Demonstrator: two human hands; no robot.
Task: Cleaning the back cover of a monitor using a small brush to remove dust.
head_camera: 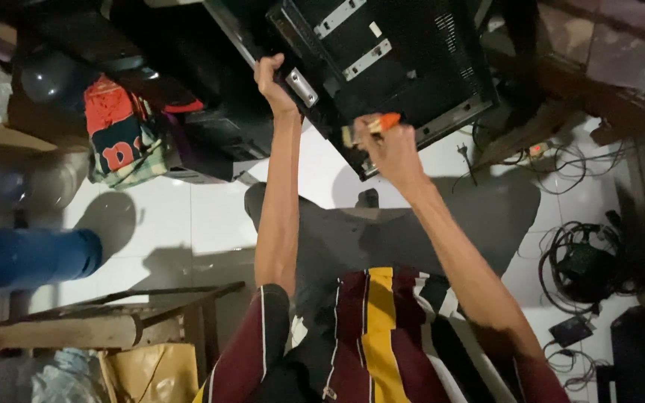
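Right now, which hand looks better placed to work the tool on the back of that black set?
Probably the right hand: it already grips the orange-handled screwdriver against the black set's back panel. The left hand only steadies the panel's edge.

The television back [412, 52] is matt black plastic with 2 dull metal brackets [352, 37] (lightly scuffed); the screwdriver handle [386, 122] is glossy orange plastic; the floor [188, 216] is smooth white tile.

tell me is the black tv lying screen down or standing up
Lying screen down: the black TV shows its vented back and metal brackets, with the left hand at its edge.
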